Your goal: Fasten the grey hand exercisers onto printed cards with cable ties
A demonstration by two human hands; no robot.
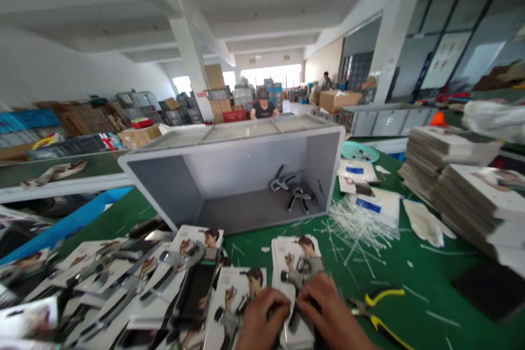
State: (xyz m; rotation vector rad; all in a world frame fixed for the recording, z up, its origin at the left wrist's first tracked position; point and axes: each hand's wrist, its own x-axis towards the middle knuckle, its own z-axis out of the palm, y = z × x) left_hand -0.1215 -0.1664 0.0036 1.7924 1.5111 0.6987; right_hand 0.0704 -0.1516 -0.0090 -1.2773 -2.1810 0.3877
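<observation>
My left hand (264, 317) and my right hand (322, 306) meet low in the middle, fingers curled and pinching. Whatever they pinch is too small or hidden to name. Between and under them is a stack of printed cards (281, 249) with a grey metal hand tool with black parts (303, 270) on top. Left of it, another printed card (233, 281) carries a similar tool (227, 320), partly covered by my left hand. To the right of my right hand lie yellow-handled cutting pliers (383, 298), jaws towards my hand. White cable ties (361, 232) are scattered beyond them.
A grey crate (246, 156) lies on its side, holding two grey-and-black tools (299, 200). Several carded tools (118, 279) heap at left. Card stacks (471, 197), plastic bags (369, 205) and a teal dish (361, 150) are at right. A person (264, 106) sits beyond the crate.
</observation>
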